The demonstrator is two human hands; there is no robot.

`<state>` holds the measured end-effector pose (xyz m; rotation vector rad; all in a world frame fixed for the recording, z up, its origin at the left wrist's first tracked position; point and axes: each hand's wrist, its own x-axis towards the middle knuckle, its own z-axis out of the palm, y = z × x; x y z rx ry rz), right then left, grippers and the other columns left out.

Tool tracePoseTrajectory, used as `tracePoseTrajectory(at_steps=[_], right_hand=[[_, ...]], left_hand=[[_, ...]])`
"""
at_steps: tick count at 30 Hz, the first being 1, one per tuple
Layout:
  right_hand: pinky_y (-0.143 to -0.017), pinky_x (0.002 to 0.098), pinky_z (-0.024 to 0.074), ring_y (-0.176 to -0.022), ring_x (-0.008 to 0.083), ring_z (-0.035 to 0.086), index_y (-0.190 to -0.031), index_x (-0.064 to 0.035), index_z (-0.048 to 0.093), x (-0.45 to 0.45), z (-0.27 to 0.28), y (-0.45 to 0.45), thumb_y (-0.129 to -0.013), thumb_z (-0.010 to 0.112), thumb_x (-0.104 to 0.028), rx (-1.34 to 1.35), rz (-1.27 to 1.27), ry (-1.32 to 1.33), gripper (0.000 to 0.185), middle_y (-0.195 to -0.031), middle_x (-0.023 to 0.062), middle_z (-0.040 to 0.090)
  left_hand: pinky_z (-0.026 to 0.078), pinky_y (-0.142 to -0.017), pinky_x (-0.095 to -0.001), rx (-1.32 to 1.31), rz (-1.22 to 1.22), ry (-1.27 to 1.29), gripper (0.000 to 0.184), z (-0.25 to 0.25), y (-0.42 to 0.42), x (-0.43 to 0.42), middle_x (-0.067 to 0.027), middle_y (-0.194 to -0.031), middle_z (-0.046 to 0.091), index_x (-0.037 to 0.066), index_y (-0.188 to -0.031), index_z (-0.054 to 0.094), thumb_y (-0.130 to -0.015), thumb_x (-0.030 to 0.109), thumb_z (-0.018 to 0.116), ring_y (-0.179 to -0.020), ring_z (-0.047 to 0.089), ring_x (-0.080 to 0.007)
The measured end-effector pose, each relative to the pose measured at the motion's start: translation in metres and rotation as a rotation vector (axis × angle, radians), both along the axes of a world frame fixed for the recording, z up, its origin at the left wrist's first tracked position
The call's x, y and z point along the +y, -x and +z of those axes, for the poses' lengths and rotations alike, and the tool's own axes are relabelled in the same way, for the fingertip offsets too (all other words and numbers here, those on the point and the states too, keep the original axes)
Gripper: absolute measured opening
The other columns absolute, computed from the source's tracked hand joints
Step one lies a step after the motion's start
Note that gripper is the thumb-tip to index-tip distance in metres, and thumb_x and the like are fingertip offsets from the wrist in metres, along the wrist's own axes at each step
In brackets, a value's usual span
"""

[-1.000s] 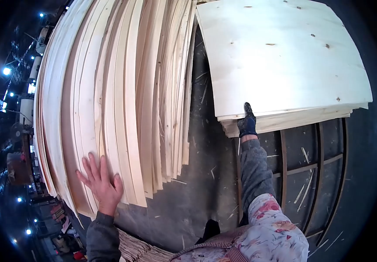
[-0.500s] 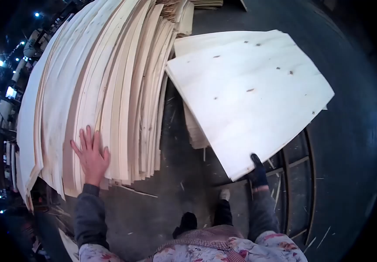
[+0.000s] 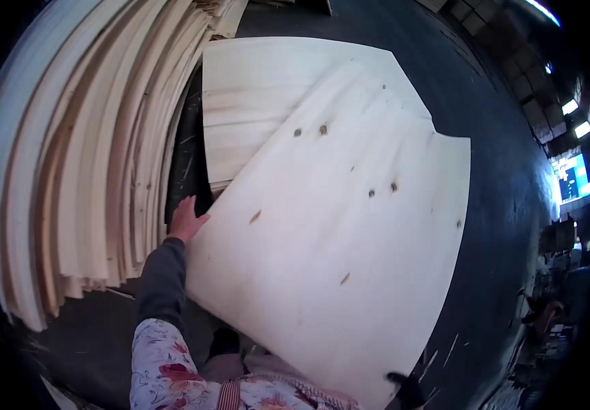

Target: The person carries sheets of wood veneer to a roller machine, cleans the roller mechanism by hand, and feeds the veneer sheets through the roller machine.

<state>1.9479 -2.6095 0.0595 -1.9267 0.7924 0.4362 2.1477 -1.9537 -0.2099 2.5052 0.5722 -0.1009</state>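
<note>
A large pale wood sheet [image 3: 322, 239] with dark knots lies slanted in front of my body. My left hand [image 3: 187, 220], bare, is at its left edge, fingers apart, with the thumb toward the sheet. At the sheet's lower right corner is my right hand [image 3: 406, 389] in a dark glove, its thumb over the top face and the other fingers hidden beneath. Under the slanted sheet, a stack of similar sheets [image 3: 247, 89] shows at the upper left.
Tall curved wood sheets [image 3: 97, 157] stand packed along the left. Dark floor [image 3: 500, 205] shows on the right, with wood splinters near my right hand. Stacked goods [image 3: 527, 75] and bright windows [image 3: 571, 179] appear at the far right.
The top sheet has been turned and pulled toward my body by my right hand. My left hand has left the standing sheets and moved right to the sheet's edge. The view has swung right.
</note>
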Motion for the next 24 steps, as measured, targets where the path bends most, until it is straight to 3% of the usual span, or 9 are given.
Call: tracePoseTrajectory(at_steps=[3, 5, 6, 7, 11, 14, 18, 21, 24], right_hand=[[-0.055, 0.0324, 0.0468, -0.062, 0.0182, 0.054, -0.095, 0.0011, 0.070, -0.003, -0.011, 0.008, -0.076, 0.078, -0.029, 0.112, -0.084, 0.115, 0.036, -0.075, 0.0057, 0.062], [-0.063, 0.0336, 0.0490, -0.073, 0.0201, 0.056, -0.100, 0.0023, 0.068, -0.012, -0.015, -0.007, -0.073, 0.080, -0.026, 0.265, -0.154, 0.164, 0.041, -0.087, 0.0089, 0.064], [-0.071, 0.0347, 0.0513, -0.084, 0.0220, 0.059, -0.105, 0.0035, 0.066, -0.023, -0.017, -0.013, -0.071, 0.082, -0.023, 0.404, -0.198, 0.203, 0.046, -0.100, 0.0121, 0.065], [-0.077, 0.0338, 0.0510, -0.095, 0.0243, 0.060, -0.117, 0.0013, 0.061, -0.055, -0.040, 0.000, -0.078, 0.075, -0.023, 0.540, -0.140, 0.096, 0.048, -0.112, 0.0156, 0.063], [-0.077, 0.0339, 0.0509, -0.095, 0.0241, 0.060, -0.117, 0.0011, 0.061, -0.128, -0.086, 0.020, -0.079, 0.074, -0.023, 0.395, -0.145, 0.190, 0.047, -0.112, 0.0152, 0.063], [-0.078, 0.0340, 0.0507, -0.095, 0.0239, 0.060, -0.117, 0.0010, 0.061, -0.179, -0.138, -0.039, -0.079, 0.074, -0.023, 0.283, -0.137, 0.204, 0.047, -0.112, 0.0149, 0.063], [-0.079, 0.0341, 0.0506, -0.096, 0.0236, 0.060, -0.118, 0.0009, 0.060, -0.206, -0.200, -0.126, -0.079, 0.074, -0.023, 0.175, -0.093, 0.121, 0.047, -0.112, 0.0144, 0.063], [-0.080, 0.0342, 0.0504, -0.096, 0.0235, 0.060, -0.118, 0.0008, 0.060, -0.201, -0.205, -0.140, -0.080, 0.073, -0.023, 0.122, -0.060, 0.039, 0.047, -0.112, 0.0141, 0.063], [-0.080, 0.0343, 0.0503, -0.096, 0.0233, 0.060, -0.118, 0.0007, 0.060, -0.184, -0.186, -0.147, -0.080, 0.073, -0.023, 0.070, -0.005, -0.027, 0.047, -0.112, 0.0137, 0.063]], left_hand=[[0.034, -0.107, -0.0408, 0.244, 0.069, 0.227, 0.076, -0.087, -0.002, 0.014, -0.0226, -0.140, 0.043, -0.003, -0.135, 0.043, -0.082, 0.047, 0.066, -0.131, 0.041, -0.0335], [0.038, -0.104, -0.0399, 0.378, 0.049, 0.320, 0.074, -0.120, -0.013, -0.002, -0.0218, -0.136, 0.049, -0.003, -0.133, 0.046, -0.083, 0.048, 0.066, -0.125, 0.048, -0.0322], [0.042, -0.099, -0.0383, 0.357, 0.190, 0.574, 0.071, -0.101, -0.013, -0.015, -0.0198, -0.128, 0.055, -0.003, -0.130, 0.050, -0.081, 0.045, 0.068, -0.116, 0.054, -0.0298], [0.046, -0.093, -0.0366, 0.325, 0.337, 0.823, 0.067, -0.091, -0.015, -0.022, -0.0178, -0.120, 0.061, -0.003, -0.127, 0.053, -0.080, 0.042, 0.071, -0.107, 0.061, -0.0273], [0.051, -0.084, -0.0335, 0.637, 0.227, 1.021, 0.056, -0.084, -0.020, 0.008, -0.0131, -0.109, 0.067, -0.003, -0.119, 0.060, -0.074, 0.026, 0.079, -0.094, 0.065, -0.0220], [0.051, -0.086, -0.0353, 0.719, 0.189, 1.018, 0.058, -0.039, -0.032, 0.002, -0.0109, -0.109, 0.067, -0.003, -0.125, 0.056, -0.076, 0.017, 0.078, -0.095, 0.065, -0.0226], [0.050, -0.085, -0.0317, 0.570, 0.103, 0.934, 0.052, 0.007, -0.035, -0.013, -0.0100, -0.103, 0.068, -0.004, -0.118, 0.061, -0.074, 0.016, 0.079, -0.093, 0.064, -0.0191], [0.052, -0.076, -0.0316, 0.466, 0.035, 0.636, 0.038, 0.015, -0.019, -0.034, -0.0116, -0.093, 0.070, -0.006, -0.107, 0.066, -0.074, 0.011, 0.076, -0.081, 0.065, -0.0190], [0.052, -0.069, -0.0328, 0.329, -0.079, 0.470, 0.038, 0.043, -0.002, -0.065, -0.0160, -0.084, 0.070, -0.006, -0.097, 0.068, -0.068, 0.017, 0.078, -0.075, 0.066, -0.0213]])
